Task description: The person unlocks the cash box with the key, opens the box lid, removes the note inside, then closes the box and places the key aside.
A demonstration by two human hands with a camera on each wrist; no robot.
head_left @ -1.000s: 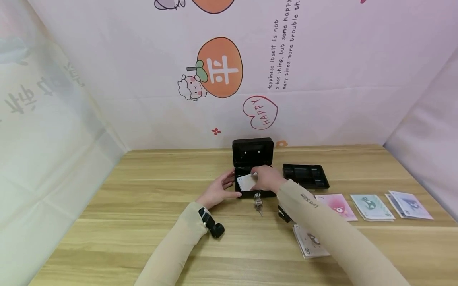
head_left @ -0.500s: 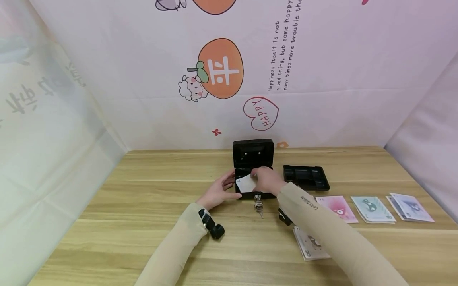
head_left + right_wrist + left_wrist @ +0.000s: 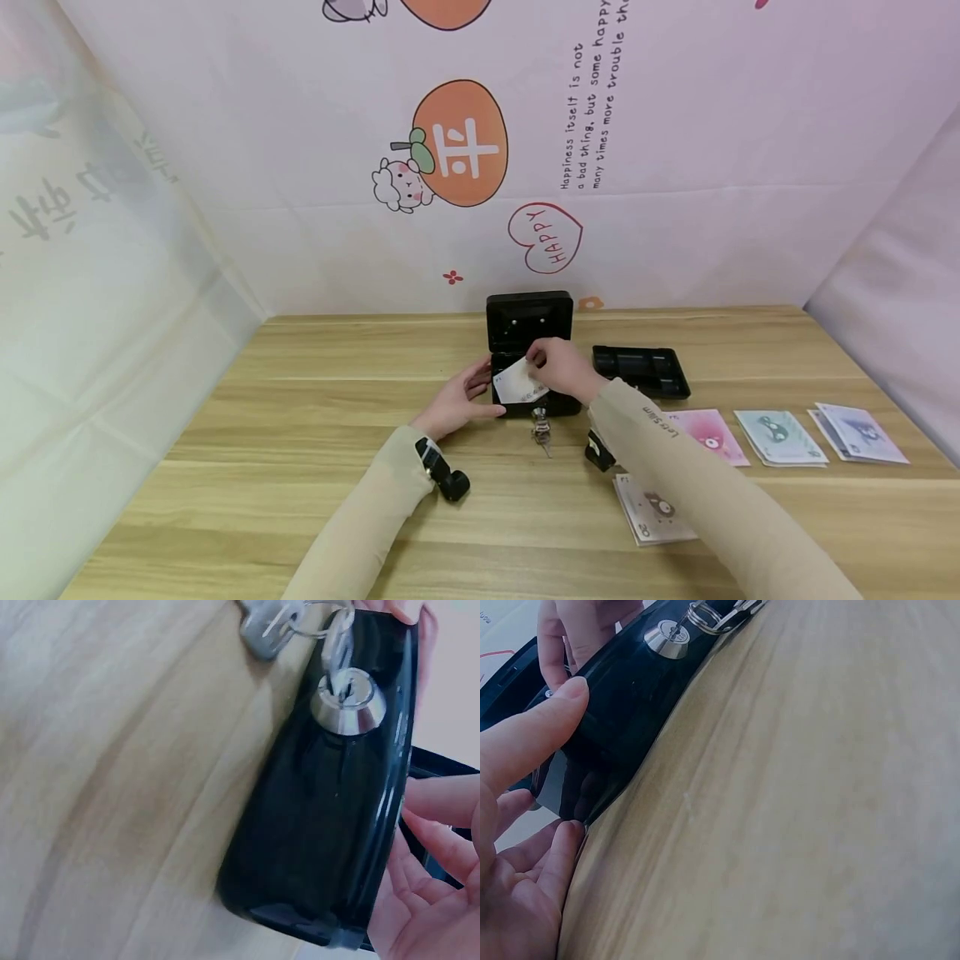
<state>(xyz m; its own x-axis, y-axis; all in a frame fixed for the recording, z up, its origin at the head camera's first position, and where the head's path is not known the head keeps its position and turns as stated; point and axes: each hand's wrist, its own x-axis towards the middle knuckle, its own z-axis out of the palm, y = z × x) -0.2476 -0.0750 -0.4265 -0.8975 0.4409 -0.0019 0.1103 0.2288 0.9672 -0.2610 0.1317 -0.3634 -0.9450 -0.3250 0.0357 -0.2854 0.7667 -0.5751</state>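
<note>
A small black cash box (image 3: 512, 410) stands at the back middle of the table, its lid (image 3: 529, 321) raised. My left hand (image 3: 452, 405) grips the box's left front corner; in the left wrist view the thumb (image 3: 551, 724) presses its upper front edge and the other fingers lie at its side. Inside the box is a pale play banknote (image 3: 517, 383), tilted. My right hand (image 3: 566, 368) pinches that banknote near its upper right corner. Keys (image 3: 542, 432) on a ring hang from the lock (image 3: 349, 712) in the box front. Whether more notes lie beneath is hidden.
Right of the box lies a black compartment tray (image 3: 641, 372). Nearer are pink (image 3: 708, 435), green (image 3: 780, 437) and bluish play banknotes (image 3: 862, 433), with a brownish-grey pile (image 3: 652, 512) in front, partly under the right sleeve. A printed cloth (image 3: 675, 125) hangs behind the table.
My right hand has risen slightly, and the banknote's right side has tilted up with it, showing more of its face. The left hand stays at the box corner.
</note>
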